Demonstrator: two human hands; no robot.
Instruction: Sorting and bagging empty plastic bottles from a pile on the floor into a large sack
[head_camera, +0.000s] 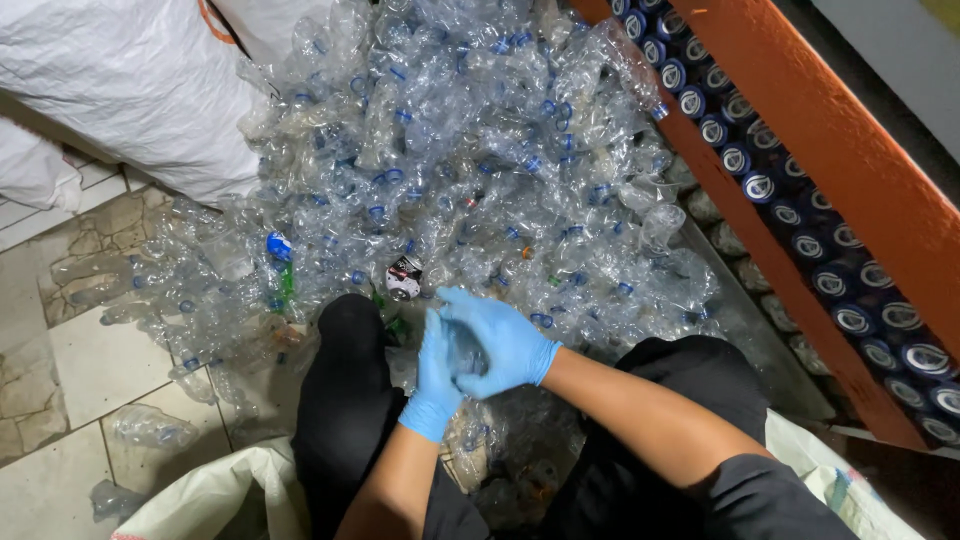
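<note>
A: So, how far along does this look?

B: Early, I'd judge. The pile (460, 160) of clear crushed bottles fills the upper middle of the frame, wide and deep, and reaches down to the knees.

A: And the hands?

B: Both gloved in blue, at lower centre. The left hand (437, 375) and right hand (503, 340) are pressed together around one bottle (466, 352); the fingers are curled close about it, the right ones wrapped over the top. Whether they grip its cap I cannot tell.

A: Anything already sorted?

B: A white sack (205, 495) lies open at the lower left edge, another at lower right; what they hold is hidden. A few bottles lie loose on the tiles (95, 360) at left.

A: And at the right?

B: Rows of cans (800, 215) beside an orange beam, well apart from the hands.
</note>
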